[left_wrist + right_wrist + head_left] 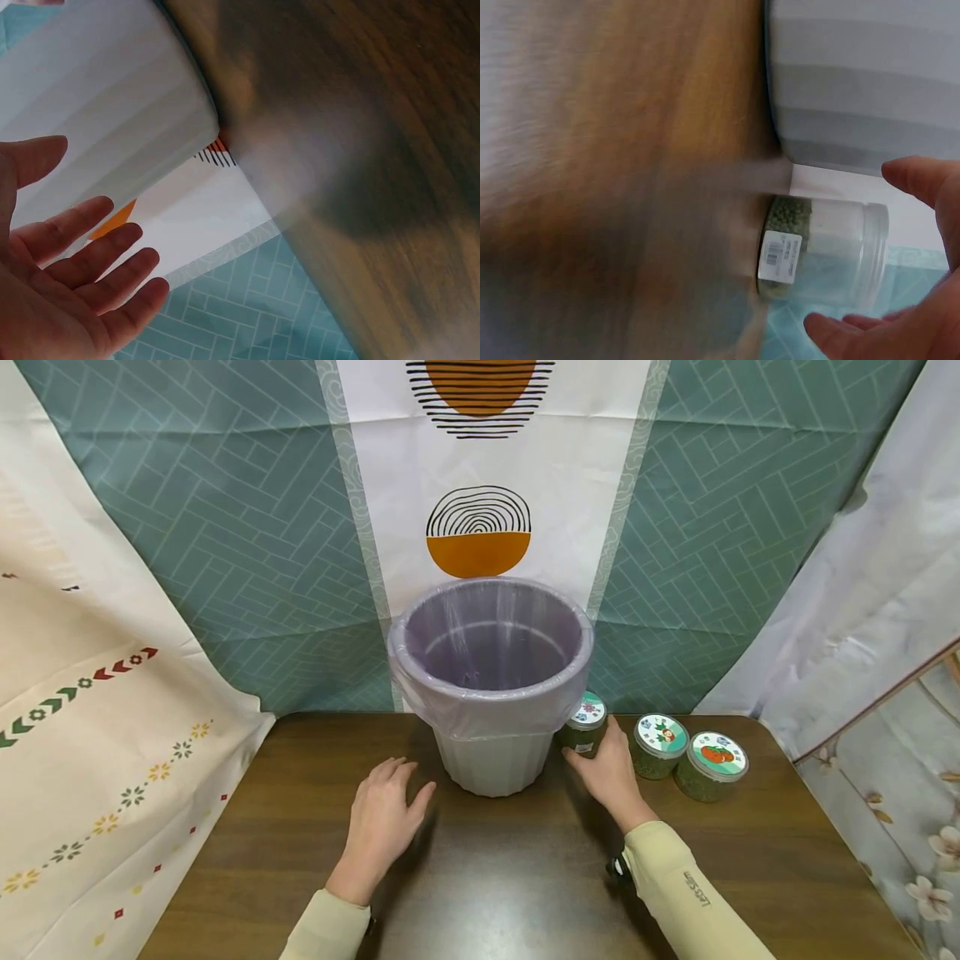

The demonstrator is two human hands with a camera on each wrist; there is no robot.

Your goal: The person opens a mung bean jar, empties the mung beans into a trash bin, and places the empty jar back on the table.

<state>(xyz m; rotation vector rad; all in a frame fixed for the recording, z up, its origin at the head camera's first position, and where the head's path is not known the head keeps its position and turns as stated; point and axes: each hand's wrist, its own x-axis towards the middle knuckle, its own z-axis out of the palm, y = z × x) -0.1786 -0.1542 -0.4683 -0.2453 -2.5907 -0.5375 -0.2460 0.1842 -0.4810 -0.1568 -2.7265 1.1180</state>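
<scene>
My right hand (606, 768) reaches toward a clear jar (817, 251) with green pellets in its bottom and a white barcode label. In the right wrist view, thumb and fingers are spread to either side of the jar, with a gap showing at the thumb. The round printed lid (589, 708) of this jar shows in the head view beside a grey ribbed bin (491, 760), which hides part of the jar. Left of the bin, my left hand (384, 810) hovers over the table with relaxed, spread fingers and nothing in it.
Plastic film lines the bin, folded over its rim (487, 693). Two more lidded jars stand to the right, one with a green-and-white lid (662, 735), the other with a tomato picture (717, 756). A patterned cloth (277, 527) hangs behind the wooden table (495, 877).
</scene>
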